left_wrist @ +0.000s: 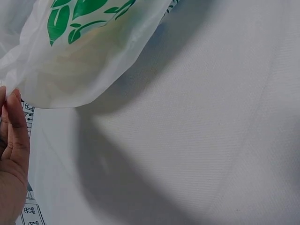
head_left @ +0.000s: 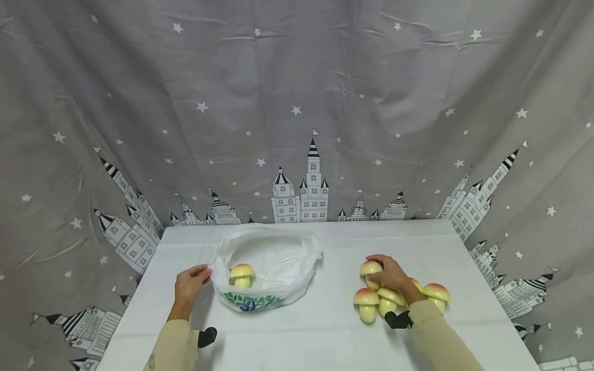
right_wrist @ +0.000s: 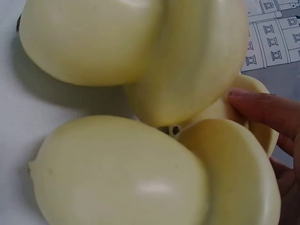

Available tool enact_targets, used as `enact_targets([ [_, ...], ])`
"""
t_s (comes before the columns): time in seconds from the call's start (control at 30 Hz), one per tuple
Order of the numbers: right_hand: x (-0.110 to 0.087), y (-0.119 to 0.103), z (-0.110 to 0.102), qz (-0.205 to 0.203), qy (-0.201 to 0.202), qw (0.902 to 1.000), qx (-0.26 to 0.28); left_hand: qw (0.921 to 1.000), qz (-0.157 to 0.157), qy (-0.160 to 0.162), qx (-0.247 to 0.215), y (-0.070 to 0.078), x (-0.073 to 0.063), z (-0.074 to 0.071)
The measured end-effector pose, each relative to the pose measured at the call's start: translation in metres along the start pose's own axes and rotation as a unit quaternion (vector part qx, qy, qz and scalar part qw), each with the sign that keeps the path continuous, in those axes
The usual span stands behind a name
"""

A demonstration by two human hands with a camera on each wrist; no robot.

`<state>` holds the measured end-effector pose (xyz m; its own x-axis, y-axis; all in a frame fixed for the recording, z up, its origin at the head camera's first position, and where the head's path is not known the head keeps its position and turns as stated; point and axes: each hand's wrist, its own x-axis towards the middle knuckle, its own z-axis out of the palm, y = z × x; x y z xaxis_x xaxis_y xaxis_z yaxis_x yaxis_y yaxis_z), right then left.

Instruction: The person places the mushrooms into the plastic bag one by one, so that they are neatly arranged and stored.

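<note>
At the left of the head view, my left hand (head_left: 189, 286) pinches the rim of a white plastic bag (head_left: 294, 288) with a green and blue leaf print. The bag lies with its mouth spread wide, and one toy mushroom (head_left: 242, 272), red-yellow on top with a pale stem, sits in it. On the right, my right hand (head_left: 393, 275) grips another toy mushroom (head_left: 370, 268) by its cap, thumb and fingers on opposite sides. The right wrist view shows the thumb (right_wrist: 262, 107) on this mushroom, partly hidden behind two nearer ones.
Several more toy mushrooms (head_left: 366, 304) lie bunched around and under my right forearm, one (head_left: 436, 293) at its right side. The white table (head_left: 315, 337) ends at a grey curtain (head_left: 297, 67) printed with castles and stars.
</note>
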<state>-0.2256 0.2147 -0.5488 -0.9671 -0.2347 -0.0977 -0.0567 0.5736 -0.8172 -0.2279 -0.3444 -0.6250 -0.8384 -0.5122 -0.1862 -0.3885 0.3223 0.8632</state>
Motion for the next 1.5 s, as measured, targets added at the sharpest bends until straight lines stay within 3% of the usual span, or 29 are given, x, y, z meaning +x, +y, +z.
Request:
enact_targets([
  [0.23, 0.007, 0.002, -0.007, 0.027, 0.015, 0.9995, -0.011, 0.9981, -0.001, -0.030, -0.053, 0.012, -0.008, 0.001],
  [0.57, 0.010, -0.003, -0.004, 0.055, 0.014, 0.9984, 0.006, 0.9994, -0.014, -0.018, -0.026, 0.016, -0.012, 0.001],
  [0.77, 0.014, -0.007, 0.001, 0.054, 0.025, 0.9980, 0.022, 0.9999, -0.007, -0.005, -0.010, 0.007, -0.005, 0.002],
  [1.13, 0.021, -0.007, 0.012, 0.029, -0.006, 0.9972, 0.069, 1.0000, -0.001, -0.003, 0.006, 0.001, 0.001, 0.000],
  [1.37, 0.022, -0.010, 0.014, -0.049, -0.017, 0.9964, 0.068, 0.9999, -0.002, -0.007, 0.010, 0.004, -0.002, -0.001],
  [1.5, 0.026, -0.017, 0.017, -0.025, -0.017, 0.9977, 0.060, 0.9999, -0.002, -0.016, 0.001, 0.005, -0.002, -0.002],
])
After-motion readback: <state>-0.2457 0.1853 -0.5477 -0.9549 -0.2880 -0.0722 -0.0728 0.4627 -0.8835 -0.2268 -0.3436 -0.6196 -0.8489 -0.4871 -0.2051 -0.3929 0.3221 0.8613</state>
